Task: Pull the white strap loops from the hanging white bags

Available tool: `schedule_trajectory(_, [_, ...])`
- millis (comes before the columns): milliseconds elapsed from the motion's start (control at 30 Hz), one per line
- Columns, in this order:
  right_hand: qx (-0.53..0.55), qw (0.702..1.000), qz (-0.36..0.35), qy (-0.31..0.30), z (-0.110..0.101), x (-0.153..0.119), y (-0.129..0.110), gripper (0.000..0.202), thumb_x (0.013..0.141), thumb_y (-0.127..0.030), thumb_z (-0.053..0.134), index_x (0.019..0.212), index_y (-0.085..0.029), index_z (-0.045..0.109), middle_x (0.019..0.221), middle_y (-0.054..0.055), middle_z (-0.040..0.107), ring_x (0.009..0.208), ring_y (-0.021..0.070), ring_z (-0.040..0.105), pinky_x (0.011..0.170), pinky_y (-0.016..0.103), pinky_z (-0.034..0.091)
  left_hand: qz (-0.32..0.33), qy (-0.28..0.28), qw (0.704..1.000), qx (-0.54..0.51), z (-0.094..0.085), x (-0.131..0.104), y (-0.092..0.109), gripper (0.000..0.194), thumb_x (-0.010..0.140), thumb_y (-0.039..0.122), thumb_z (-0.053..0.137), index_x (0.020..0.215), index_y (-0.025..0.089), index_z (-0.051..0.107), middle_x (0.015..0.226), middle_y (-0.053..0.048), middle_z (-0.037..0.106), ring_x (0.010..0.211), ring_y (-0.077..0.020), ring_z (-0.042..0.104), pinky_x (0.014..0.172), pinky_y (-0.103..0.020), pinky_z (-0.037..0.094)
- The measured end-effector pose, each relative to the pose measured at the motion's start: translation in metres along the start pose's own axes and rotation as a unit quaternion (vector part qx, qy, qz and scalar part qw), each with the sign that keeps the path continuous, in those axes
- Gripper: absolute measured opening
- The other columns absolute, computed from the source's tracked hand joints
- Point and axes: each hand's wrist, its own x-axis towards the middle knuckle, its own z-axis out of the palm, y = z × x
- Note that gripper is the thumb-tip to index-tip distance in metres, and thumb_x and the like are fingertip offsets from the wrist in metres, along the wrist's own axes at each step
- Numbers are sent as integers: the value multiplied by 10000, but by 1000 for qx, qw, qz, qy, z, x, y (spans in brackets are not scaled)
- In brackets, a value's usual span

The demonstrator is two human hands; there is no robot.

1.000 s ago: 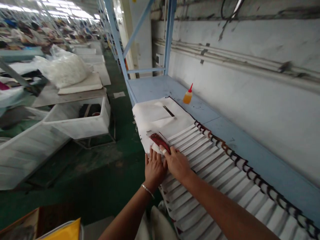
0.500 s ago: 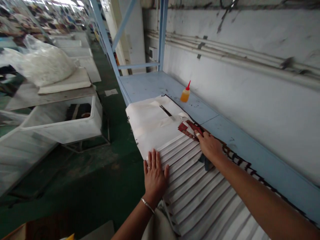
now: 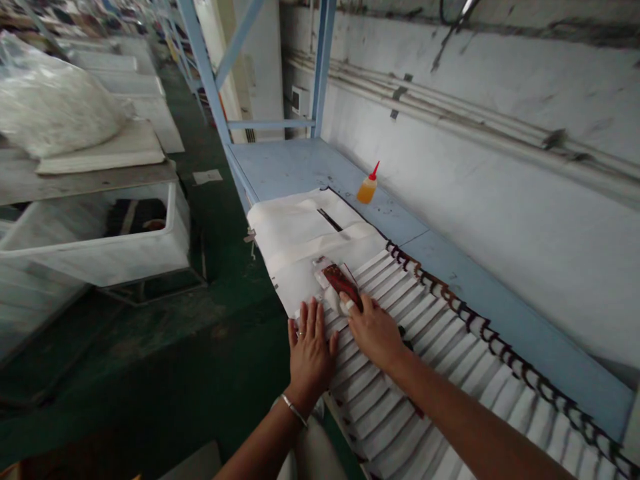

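Dark-red item (image 3: pixel 340 279) is held by R hand (image 3: pixel 377 333), ctr of frame, over near part of white sheet (image 3: pixel 287 227); exact type can't be told. R-hand fingers are closed narrow on its near end; a light wrap is noted on one finger. L hand (image 3: pixel 311 353) is laid flat, palm down, thumb spread, nothing gripped, just left of R hand, w/ fingertips at sheet's near edge. White strips (image 3: pixel 430 317) are layered toward lower right, w/ dark edging along far side. Narrow black item (image 3: pixel 330 220) is seen on sheet, upper ctr. Bottle (image 3: pixel 367 191) w/ red tip, orange contents, is placed on blue shelf (image 3: pixel 280 170) beyond sheet. White bin (image 3: pixel 115 257) w/ dark contents is located at left.
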Motion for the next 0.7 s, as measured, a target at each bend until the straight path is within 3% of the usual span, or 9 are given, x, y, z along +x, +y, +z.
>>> schedule_trajectory(33, [-3,1000,6,-2,7,2,-4,519,1004,-293,401,1521,-320,357,1188,110,565,969,231,628,754,313,501,4,0,1000,7,0,0,0,610,1010,401,356,1556,140,283,1633,-91,205,1530,-267,149,1216,-573,237])
schedule_trajectory(100, [-5,999,39,-2,16,11,10,533,1004,-252,386,1528,-337,342,1175,104,563,963,230,624,760,319,502,6,0,1000,13,0,0,0,621,1005,413,366,1555,137,288,1633,-95,205,1530,-272,150,1215,-571,247])
schedule_trajectory(233, [-7,994,112,-4,15,32,81,478,1002,-217,352,1468,-238,456,1201,147,570,1079,284,590,852,387,494,3,-4,1000,8,0,0,1,626,1001,415,370,1554,132,292,1635,-98,198,1530,-283,142,1213,-575,255])
schedule_trajectory(333, [-1,990,140,-5,13,42,109,423,1015,-364,386,1367,-199,555,1323,159,531,1213,313,522,944,430,469,4,-6,1000,-2,1,0,2,633,1003,426,364,1557,130,281,1637,-92,189,1528,-288,145,1216,-585,238])
schedule_trajectory(467, [4,988,155,2,15,44,102,622,939,-576,500,1364,-122,526,1367,199,490,1243,358,495,954,460,471,1,-9,1000,-23,3,1,2,640,997,434,381,1553,132,284,1633,-94,198,1525,-303,155,1208,-615,226])
schedule_trajectory(533, [5,988,156,7,12,44,98,530,939,-462,550,1317,-90,549,1331,205,505,1229,339,512,971,425,462,2,-12,999,-36,0,1,-1,636,994,432,394,1548,136,298,1631,-97,207,1523,-312,162,1198,-628,235])
schedule_trajectory(600, [7,987,160,16,5,44,99,402,974,-302,482,1288,-64,559,1284,212,526,1185,306,548,976,391,454,7,-15,999,-52,-6,2,-7,605,1001,395,385,1544,142,303,1629,-99,221,1521,-296,187,1199,-607,251])
schedule_trajectory(700, [26,989,145,23,-5,46,93,480,988,-195,382,1451,-68,408,1276,213,535,1114,292,585,927,387,471,16,-19,997,-74,-17,2,-21,541,1006,278,349,1533,155,324,1626,-100,243,1515,-241,227,1206,-526,277])
